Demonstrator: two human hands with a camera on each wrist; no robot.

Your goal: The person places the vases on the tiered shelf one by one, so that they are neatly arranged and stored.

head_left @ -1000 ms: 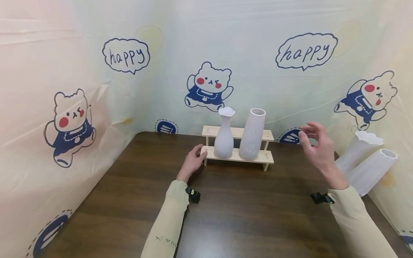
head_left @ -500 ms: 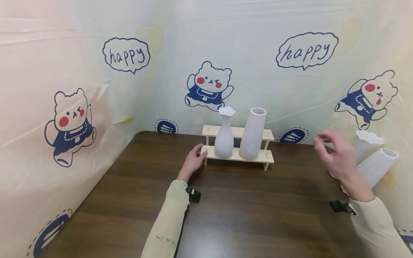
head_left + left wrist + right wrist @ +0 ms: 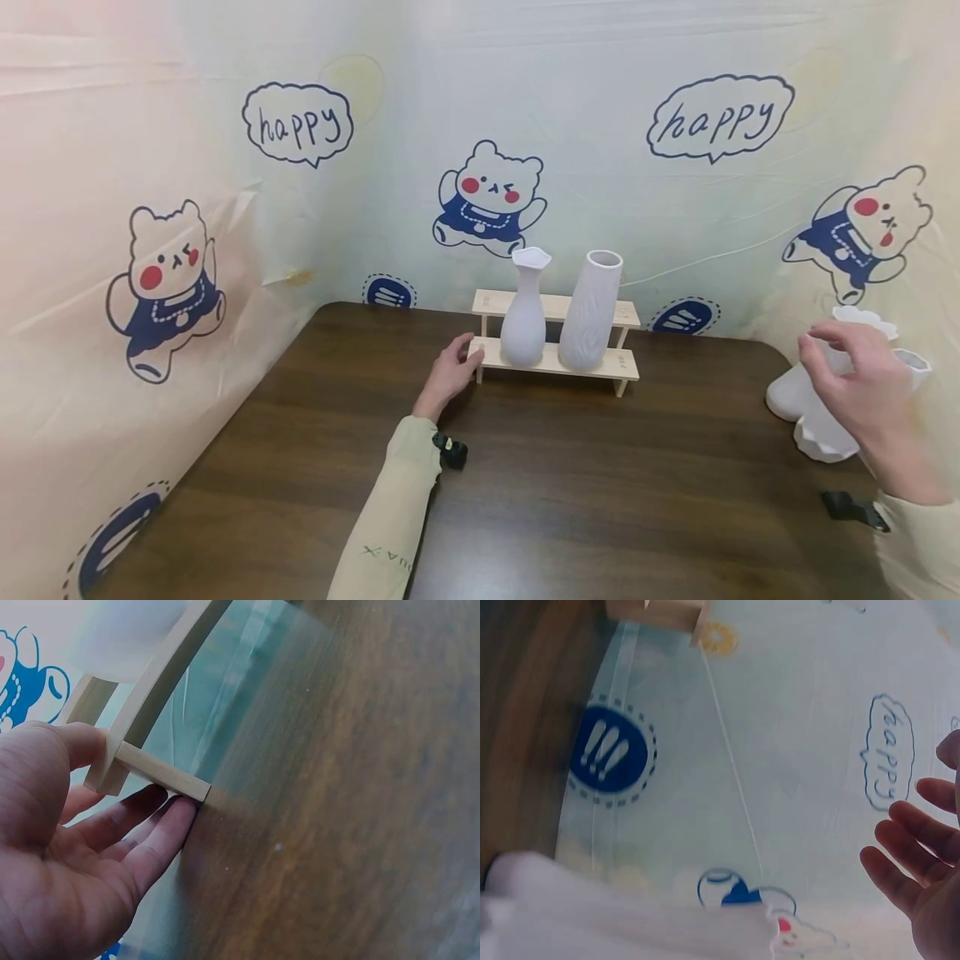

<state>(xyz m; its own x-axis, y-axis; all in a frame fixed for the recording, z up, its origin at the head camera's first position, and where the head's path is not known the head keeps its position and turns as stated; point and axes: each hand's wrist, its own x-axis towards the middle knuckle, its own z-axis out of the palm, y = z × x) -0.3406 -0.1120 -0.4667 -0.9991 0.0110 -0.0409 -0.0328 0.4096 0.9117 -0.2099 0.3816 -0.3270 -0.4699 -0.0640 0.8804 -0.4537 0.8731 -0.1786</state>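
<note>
My left hand (image 3: 450, 379) grips the left end of a two-tier wooden display rack (image 3: 551, 358). In the left wrist view its thumb presses the shelf end, and its fingers curve beneath by the rack's leg (image 3: 169, 772). On the lower shelf stand a narrow-necked white vase (image 3: 523, 329) and a tapered white vase (image 3: 590, 325) with a leaf-like relief. My right hand (image 3: 862, 375) holds nothing, its fingers loosely bent. It hovers in front of a leaning white vase (image 3: 789, 396) and a second white vase (image 3: 821, 433), partly hiding both.
The dark wooden table (image 3: 525, 492) reaches back to a printed cloth curtain (image 3: 592, 192) with bears and "happy" bubbles. This cloth also hangs close along the left and right sides. The two loose vases lean by the table's right edge.
My right hand has moved right and somewhat down, from beside the rack to over the leaning vases. The left hand, the rack and the vases on it have stayed put.
</note>
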